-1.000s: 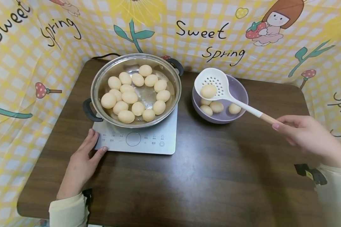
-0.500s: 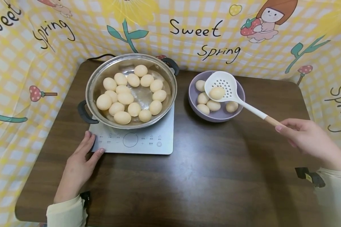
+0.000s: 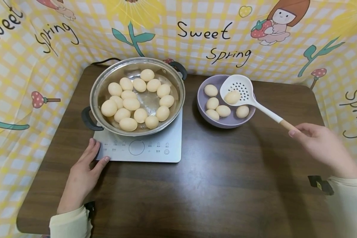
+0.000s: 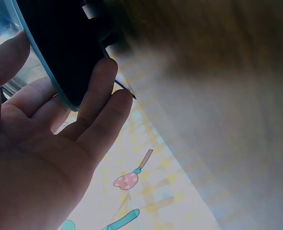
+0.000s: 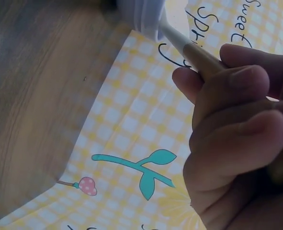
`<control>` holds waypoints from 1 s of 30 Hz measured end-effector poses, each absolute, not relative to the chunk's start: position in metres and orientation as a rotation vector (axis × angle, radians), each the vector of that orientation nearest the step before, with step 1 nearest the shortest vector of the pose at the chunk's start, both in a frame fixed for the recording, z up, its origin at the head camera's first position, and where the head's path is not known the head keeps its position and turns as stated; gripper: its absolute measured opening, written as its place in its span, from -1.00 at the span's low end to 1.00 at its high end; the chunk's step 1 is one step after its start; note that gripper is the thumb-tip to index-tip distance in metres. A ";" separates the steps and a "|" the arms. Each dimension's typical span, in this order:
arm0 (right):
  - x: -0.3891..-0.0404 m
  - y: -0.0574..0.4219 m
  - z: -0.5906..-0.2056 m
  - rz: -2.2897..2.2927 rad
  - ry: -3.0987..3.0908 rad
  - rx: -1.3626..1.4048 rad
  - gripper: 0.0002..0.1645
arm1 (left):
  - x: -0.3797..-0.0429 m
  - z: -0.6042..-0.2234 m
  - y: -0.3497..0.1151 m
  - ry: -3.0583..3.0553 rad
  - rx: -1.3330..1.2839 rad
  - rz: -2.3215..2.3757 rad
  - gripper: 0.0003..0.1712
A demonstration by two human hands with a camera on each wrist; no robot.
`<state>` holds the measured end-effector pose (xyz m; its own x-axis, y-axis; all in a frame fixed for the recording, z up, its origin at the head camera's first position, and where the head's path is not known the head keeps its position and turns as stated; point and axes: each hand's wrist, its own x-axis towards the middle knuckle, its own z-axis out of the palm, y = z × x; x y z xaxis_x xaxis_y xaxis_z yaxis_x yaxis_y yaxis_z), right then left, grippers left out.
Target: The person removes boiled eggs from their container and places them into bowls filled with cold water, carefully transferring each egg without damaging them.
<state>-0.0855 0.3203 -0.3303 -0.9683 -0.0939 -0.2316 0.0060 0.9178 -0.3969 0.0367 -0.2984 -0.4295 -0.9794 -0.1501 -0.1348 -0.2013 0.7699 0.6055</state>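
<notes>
My right hand (image 3: pixel 324 145) grips the wooden handle of a white slotted spoon (image 3: pixel 266 110). One egg (image 3: pixel 232 97) lies in the spoon's perforated bowl, over the right part of a purple bowl (image 3: pixel 226 124) that holds several eggs (image 3: pixel 223 111). In the right wrist view, curled fingers (image 5: pixel 227 96) wrap the handle. My left hand (image 3: pixel 82 173) holds the front left corner of a silver induction cooker (image 3: pixel 154 152), thumb at the front edge and fingers along the side. The left wrist view shows two fingertips (image 4: pixel 105 72) against the cooker's dark underside.
On the cooker stands a wide steel pot (image 3: pixel 93 96) with black handles, holding many eggs (image 3: pixel 131 103). A black cord (image 3: pixel 105 61) runs behind it. The dark wooden table (image 3: pixel 196 198) is walled by a yellow checked cloth (image 3: pixel 166 29).
The slotted spoon with its egg has moved right across the purple bowl, uncovering an egg at the bowl's left back. My left hand stays at the cooker's corner.
</notes>
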 end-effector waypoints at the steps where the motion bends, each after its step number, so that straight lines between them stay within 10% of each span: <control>1: -0.085 0.320 -0.331 -0.579 2.842 -0.069 -0.37 | 0.037 -0.429 -0.298 2.879 -0.290 1.000 -0.19; 30: -0.078 0.311 -0.334 -0.596 3.262 -0.094 -0.59 | 0.036 -0.430 -0.298 2.870 -0.303 1.005 -0.20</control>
